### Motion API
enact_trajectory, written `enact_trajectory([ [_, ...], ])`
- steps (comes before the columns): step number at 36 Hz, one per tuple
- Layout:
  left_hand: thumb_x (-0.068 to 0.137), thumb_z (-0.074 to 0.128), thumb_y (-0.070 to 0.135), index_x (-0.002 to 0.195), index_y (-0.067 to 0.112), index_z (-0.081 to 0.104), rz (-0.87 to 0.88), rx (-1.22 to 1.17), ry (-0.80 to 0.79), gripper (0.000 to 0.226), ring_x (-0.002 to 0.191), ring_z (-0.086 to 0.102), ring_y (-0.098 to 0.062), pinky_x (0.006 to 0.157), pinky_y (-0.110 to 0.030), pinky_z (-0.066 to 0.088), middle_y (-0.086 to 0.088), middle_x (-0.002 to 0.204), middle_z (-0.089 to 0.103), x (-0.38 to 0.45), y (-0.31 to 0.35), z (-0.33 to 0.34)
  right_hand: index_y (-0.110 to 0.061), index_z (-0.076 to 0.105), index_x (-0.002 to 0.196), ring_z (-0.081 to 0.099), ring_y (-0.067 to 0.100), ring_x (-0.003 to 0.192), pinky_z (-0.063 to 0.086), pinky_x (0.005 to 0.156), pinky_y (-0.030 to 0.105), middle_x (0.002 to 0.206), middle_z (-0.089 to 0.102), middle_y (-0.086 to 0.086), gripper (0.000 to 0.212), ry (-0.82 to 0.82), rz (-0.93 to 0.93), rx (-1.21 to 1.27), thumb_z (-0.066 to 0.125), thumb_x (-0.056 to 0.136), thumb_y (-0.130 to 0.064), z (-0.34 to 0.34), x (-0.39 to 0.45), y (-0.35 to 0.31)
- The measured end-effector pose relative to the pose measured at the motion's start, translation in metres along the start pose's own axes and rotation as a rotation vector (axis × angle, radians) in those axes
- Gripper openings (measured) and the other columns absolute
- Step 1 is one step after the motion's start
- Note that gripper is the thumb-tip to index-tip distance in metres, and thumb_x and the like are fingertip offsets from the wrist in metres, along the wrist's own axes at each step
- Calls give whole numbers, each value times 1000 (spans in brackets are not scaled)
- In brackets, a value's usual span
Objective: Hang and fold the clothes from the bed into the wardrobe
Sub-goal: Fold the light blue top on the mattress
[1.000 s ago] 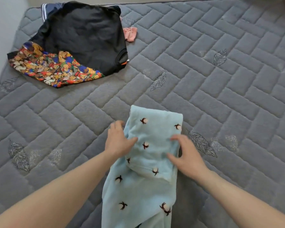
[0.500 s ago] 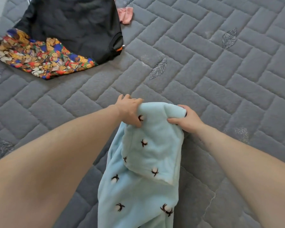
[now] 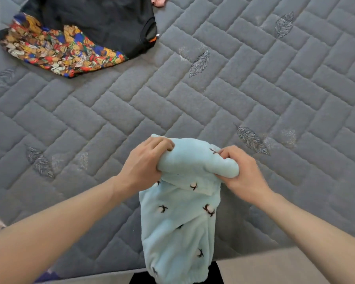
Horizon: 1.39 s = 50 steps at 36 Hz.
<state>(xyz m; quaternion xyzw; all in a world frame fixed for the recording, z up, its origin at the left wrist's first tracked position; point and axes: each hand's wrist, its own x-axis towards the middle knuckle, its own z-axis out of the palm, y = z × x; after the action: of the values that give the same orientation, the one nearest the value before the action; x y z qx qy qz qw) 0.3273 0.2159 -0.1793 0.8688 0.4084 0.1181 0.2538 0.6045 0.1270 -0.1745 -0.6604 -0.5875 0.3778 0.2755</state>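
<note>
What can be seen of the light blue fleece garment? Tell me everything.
The light blue fleece garment looks soft and plush, dotted with small dark-and-white cotton-boll motifs. Its far end is folded back over itself and bunched; the left hand and right hand grip that fold at either side. The rest lies on the grey quilted mattress, its gathered hem hanging over the near edge.

Fluffy pale-blue fleece garment (image 3: 178,222); matt quilted grey mattress (image 3: 254,99); smooth black cloth shirt (image 3: 103,19).

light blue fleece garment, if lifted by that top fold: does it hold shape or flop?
Probably flops: the fleece garment bunches where the left hand and right hand grip it, and its lower end droops over the mattress edge. Likely light, and the nap looks grippy, not slippery.
</note>
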Motion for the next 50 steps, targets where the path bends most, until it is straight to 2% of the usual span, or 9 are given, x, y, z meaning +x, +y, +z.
enact_trajectory([
  [4, 55, 62, -6, 104, 15, 60, 85, -15, -58, 53, 107, 57, -20, 81, -40, 50, 8, 120, 60, -50, 9, 5, -31, 52, 88, 58, 13, 104, 45, 88, 25, 106, 58, -15, 30, -22, -61, -36, 66, 68, -13, 25, -58, -4],
  [9, 55, 66, -2, 102, 20, 61, 121, -36, -203, 52, 104, 58, -18, 82, -25, 41, 9, 120, 60, -115, 20, 15, -31, 51, 92, 52, 3, 108, 38, 90, 12, 114, 55, -23, 22, -104, -34, -109, 62, 75, -23, 61, -129, 3],
  [18, 67, 72, 22, 100, 30, 55, 63, -43, -398, 38, 100, 55, -13, 80, -17, 26, 14, 117, 54, -206, 52, 41, -27, 57, 93, 52, 17, 118, 33, 94, 25, 127, 57, -12, 41, -96, 125, -290, 80, 62, -16, 107, -227, 11],
  [24, 74, 64, 24, 111, 26, 51, -21, 50, -634, 39, 112, 51, -19, 83, -28, 42, 8, 128, 48, -233, 64, 68, -34, 62, 106, 38, 19, 128, 39, 101, 32, 137, 43, -7, 41, -156, 490, -295, 78, 73, -15, 139, -268, 18],
  [30, 84, 60, 47, 128, 26, 50, -126, 109, -894, 50, 121, 47, -19, 94, -32, 44, 7, 135, 43, -210, 76, 73, -31, 55, 115, 55, 18, 118, 43, 90, 26, 130, 48, -3, 51, 217, 987, 343, 74, 77, -2, 176, -272, -4],
  [35, 82, 66, 48, 111, 30, 60, -171, -28, -499, 35, 106, 54, -14, 83, -27, 41, 14, 112, 55, -126, 90, 51, -23, 35, 145, 62, 17, 113, 49, 95, 41, 128, 61, -6, 105, 483, 1361, 887, 92, 58, -35, 191, -266, -16],
  [38, 77, 74, 45, 121, 28, 57, -224, -102, -406, 50, 117, 45, -15, 97, -31, 42, 10, 126, 49, -68, 85, 50, -37, 55, 125, 68, 9, 95, 54, 70, 38, 106, 74, -13, 72, 387, 1401, 1085, 90, 64, -47, 191, -260, -21],
  [45, 49, 83, 72, 156, 37, 17, -448, 197, -1008, 130, 143, 36, -29, 117, -50, 33, 2, 157, 37, -8, 39, 72, -30, 66, 112, 76, 19, 81, 62, 62, 40, 92, 79, -2, 43, 303, 1430, 1186, 88, 75, -35, 191, -238, -18],
  [50, 58, 82, 38, 103, 41, 66, -551, -62, -1016, 48, 97, 66, -16, 83, -35, 56, 7, 106, 70, -19, 28, 70, -8, 70, 91, 67, 23, 64, 50, 53, 31, 71, 73, 5, 25, 432, 1437, 1166, 75, 67, -10, 185, -231, -9],
])
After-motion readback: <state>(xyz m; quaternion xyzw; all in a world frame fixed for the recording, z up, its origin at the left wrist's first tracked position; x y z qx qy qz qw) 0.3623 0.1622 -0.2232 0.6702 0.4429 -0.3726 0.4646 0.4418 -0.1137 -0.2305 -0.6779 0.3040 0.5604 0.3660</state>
